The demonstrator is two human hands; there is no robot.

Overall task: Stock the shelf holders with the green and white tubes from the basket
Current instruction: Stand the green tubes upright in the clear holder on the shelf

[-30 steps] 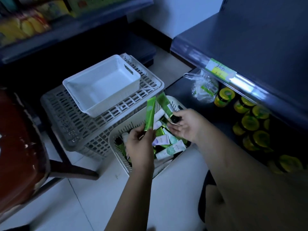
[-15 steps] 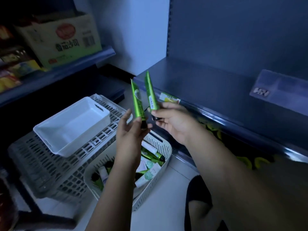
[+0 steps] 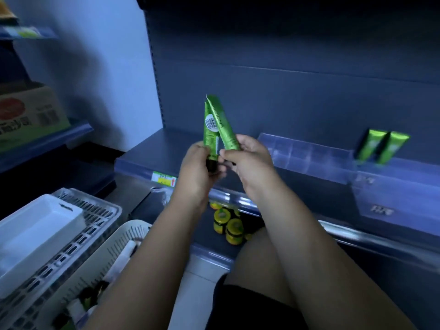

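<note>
Centre frame, before a dark blue shelf (image 3: 164,148): two tubes held caps down, crimped ends up and touching at the tips. Left hand (image 3: 195,167) curled round the lower end of the barcoded green tube (image 3: 210,129); right hand (image 3: 250,160) pinching the second green tube (image 3: 227,134) between thumb and fingers. Right of frame, a clear shelf holder (image 3: 309,153) with a stocked pair of tubes (image 3: 372,145) upright, side by side at its far-right end. Lower left, the white basket (image 3: 133,231), a white tube (image 3: 126,254) lying inside, just beside a grey crate (image 3: 95,210) carrying a white tray (image 3: 35,234). Below the hands, yellow-lidded jars (image 3: 228,225) on the lower shelf.
</note>
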